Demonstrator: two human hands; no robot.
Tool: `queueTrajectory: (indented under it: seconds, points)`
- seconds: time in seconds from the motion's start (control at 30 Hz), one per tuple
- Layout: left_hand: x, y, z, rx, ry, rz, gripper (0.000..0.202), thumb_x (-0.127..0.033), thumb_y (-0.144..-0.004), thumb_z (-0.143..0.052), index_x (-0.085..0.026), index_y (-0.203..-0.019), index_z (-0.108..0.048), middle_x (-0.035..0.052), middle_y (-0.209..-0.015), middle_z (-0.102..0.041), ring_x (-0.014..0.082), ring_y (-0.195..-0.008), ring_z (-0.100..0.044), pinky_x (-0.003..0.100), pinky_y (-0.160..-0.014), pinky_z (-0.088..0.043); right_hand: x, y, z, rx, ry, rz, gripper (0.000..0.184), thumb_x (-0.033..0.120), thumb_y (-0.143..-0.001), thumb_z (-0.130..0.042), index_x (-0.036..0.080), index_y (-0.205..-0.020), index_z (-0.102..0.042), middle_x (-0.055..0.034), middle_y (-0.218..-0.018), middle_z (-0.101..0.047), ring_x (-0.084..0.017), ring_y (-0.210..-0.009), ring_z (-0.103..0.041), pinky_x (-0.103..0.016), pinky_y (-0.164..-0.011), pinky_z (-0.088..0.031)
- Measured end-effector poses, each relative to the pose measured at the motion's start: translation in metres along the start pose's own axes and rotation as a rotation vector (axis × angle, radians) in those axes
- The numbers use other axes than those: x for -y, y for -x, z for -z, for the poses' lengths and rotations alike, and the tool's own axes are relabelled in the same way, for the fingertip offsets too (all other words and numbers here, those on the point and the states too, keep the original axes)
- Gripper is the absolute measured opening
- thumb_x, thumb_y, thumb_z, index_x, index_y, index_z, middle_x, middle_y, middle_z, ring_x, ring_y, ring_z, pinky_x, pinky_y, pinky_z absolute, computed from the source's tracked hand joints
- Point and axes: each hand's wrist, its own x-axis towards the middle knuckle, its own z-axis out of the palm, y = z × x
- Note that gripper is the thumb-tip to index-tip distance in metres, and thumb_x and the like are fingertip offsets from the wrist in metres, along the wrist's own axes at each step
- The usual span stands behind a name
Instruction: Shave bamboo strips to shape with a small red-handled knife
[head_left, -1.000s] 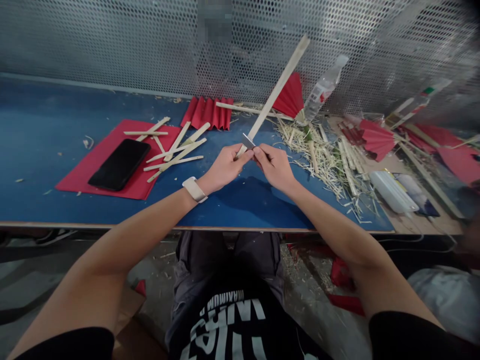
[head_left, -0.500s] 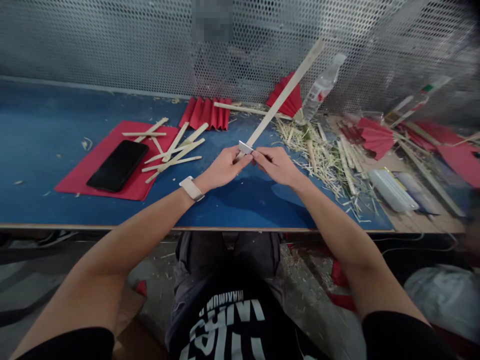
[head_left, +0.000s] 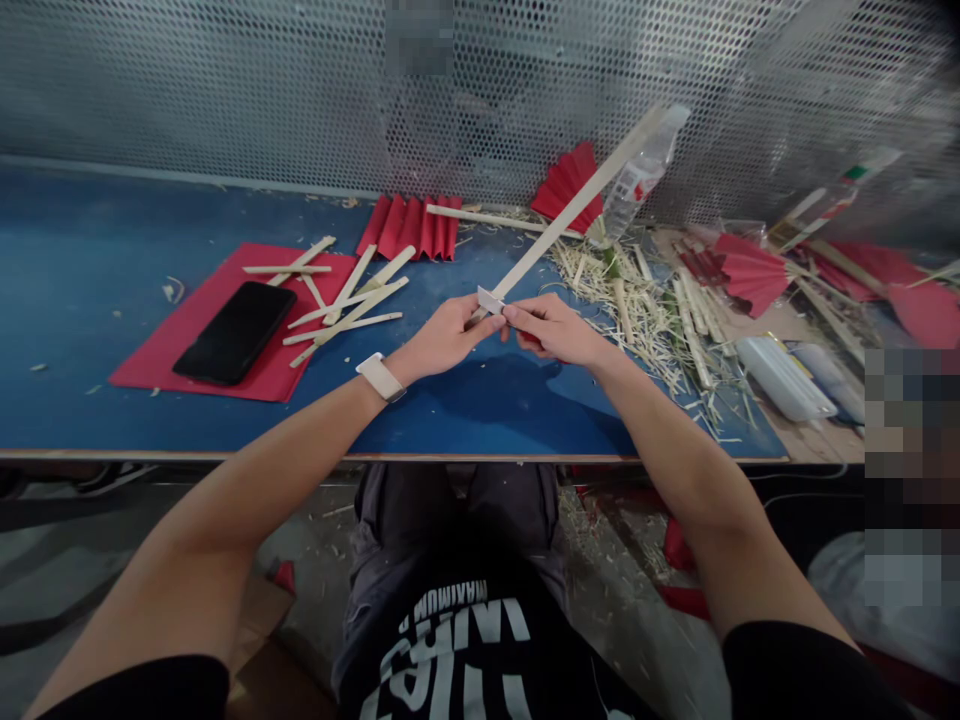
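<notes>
Mid-frame, left grip pinches a pale bamboo strip, right grip a blade; blue counter, perforated metal wall above.

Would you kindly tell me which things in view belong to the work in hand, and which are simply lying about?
In the work:
long wooden strip, held in the left hand
metal blade, held in the right hand across the strip
short wooden strips and shavings, probably related

Lying about:
black phone, on a red sheet
plastic bottle, beyond the shavings
pleated red paper, role unclear
</notes>
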Motion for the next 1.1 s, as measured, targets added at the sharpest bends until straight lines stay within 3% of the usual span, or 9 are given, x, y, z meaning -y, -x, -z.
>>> queueTrajectory:
  seconds: [0.2, 0.3, 0.4, 0.57, 0.87, 1.1]
  points:
    - [-0.004, 0.002, 0.000, 0.018, -0.041, -0.008, 0.037, -0.049, -0.112, -0.061, -0.021, -0.091, -0.073, -0.0018, -0.068, -0.054, 0.0117, -0.055, -0.040, 0.030, -0.053, -0.032, 0.004, 0.004, 0.005, 0.065, -0.032, -0.037, 0.057, 0.076, -0.107, -0.067, 0.021, -0.092, -0.072, 0.0087, -0.053, -0.046, -0.007, -0.041, -0.033, -0.026, -0.036, -0.029]
    - [-0.004, 0.002, -0.001, 0.016, -0.058, -0.024, 0.038, -0.050, -0.112, -0.061, -0.021, -0.090, -0.072, -0.0006, -0.071, -0.058, 0.0111, -0.055, -0.041, 0.030, -0.054, -0.033, 0.007, 0.006, 0.005, 0.077, -0.055, -0.069, 0.057, 0.075, -0.106, -0.068, 0.020, -0.095, -0.073, 0.0088, -0.054, -0.046, -0.007, -0.040, -0.033, -0.026, -0.036, -0.030]
    - [-0.001, 0.001, -0.001, -0.005, -0.085, -0.055, 0.047, -0.058, -0.113, -0.058, -0.021, -0.087, -0.067, -0.0024, -0.065, -0.052, 0.0114, -0.052, -0.040, 0.030, -0.053, -0.032, 0.008, 0.005, 0.002, 0.069, -0.095, -0.069, 0.057, 0.077, -0.104, -0.071, 0.020, -0.095, -0.073, 0.0091, -0.054, -0.047, -0.006, -0.040, -0.032, -0.025, -0.036, -0.029]
    - [0.002, -0.001, -0.002, -0.107, -0.078, -0.096, 0.058, -0.074, -0.111, -0.055, -0.022, -0.083, -0.057, -0.0027, -0.062, -0.052, 0.0120, -0.052, -0.045, 0.030, -0.051, -0.033, 0.001, -0.001, -0.012, -0.047, -0.188, -0.016, 0.060, 0.081, -0.101, -0.073, 0.021, -0.092, -0.068, 0.0095, -0.054, -0.047, -0.006, -0.040, -0.031, -0.023, -0.035, -0.026]
    - [0.007, -0.002, -0.005, -0.199, -0.055, -0.097, 0.057, -0.074, -0.110, -0.055, -0.022, -0.088, -0.059, -0.0015, -0.065, -0.056, 0.0134, -0.057, -0.050, 0.029, -0.053, -0.039, -0.006, -0.008, -0.030, -0.214, -0.191, 0.078, 0.066, 0.087, -0.098, -0.069, 0.022, -0.086, -0.065, 0.0098, -0.054, -0.044, -0.007, -0.041, -0.034, -0.023, -0.037, -0.029]
    - [0.008, -0.003, -0.008, -0.226, 0.023, -0.105, 0.059, -0.078, -0.107, -0.059, -0.024, -0.084, -0.055, -0.0044, -0.061, -0.050, 0.0124, -0.056, -0.047, 0.029, -0.053, -0.037, -0.006, -0.009, -0.039, -0.290, -0.198, 0.132, 0.066, 0.088, -0.097, -0.070, 0.023, -0.085, -0.064, 0.0088, -0.056, -0.044, -0.008, -0.044, -0.039, -0.024, -0.039, -0.032]
